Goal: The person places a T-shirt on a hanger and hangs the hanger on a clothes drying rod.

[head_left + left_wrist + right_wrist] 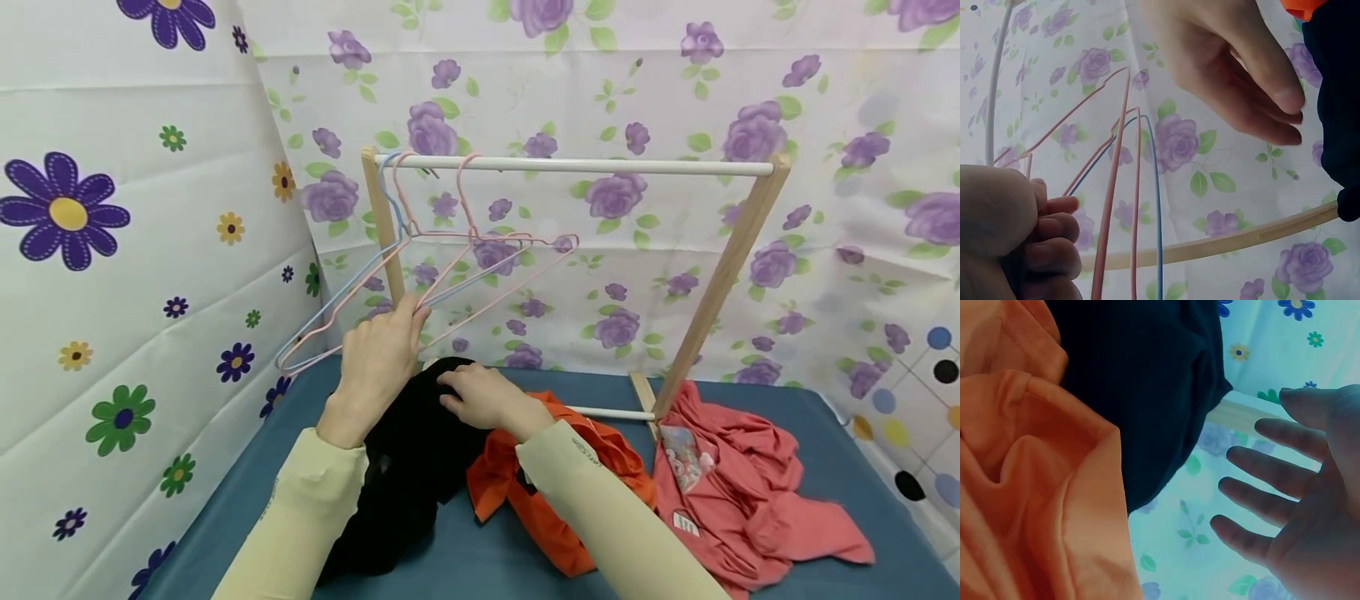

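My left hand [378,362] grips the left arm of the front pink hanger [447,269], whose hook sits on the rack's white rod [600,166]. In the left wrist view its curled fingers [1054,256] show beside the hanger's wires. Another pink hanger [400,185] and a blue hanger [337,293] hang close behind, at the rod's left end. My right hand [491,398] is above the black garment [420,442], just right of the left hand. Its fingers are spread and hold nothing in the right wrist view. An orange garment [555,521] lies below the right forearm.
A coral-coloured garment [757,492] with a printed patch lies crumpled on the right of the blue table [457,558]. The rack's right wooden post [723,283] slants up behind it. Flowered sheets [615,92] hang at the back and left.
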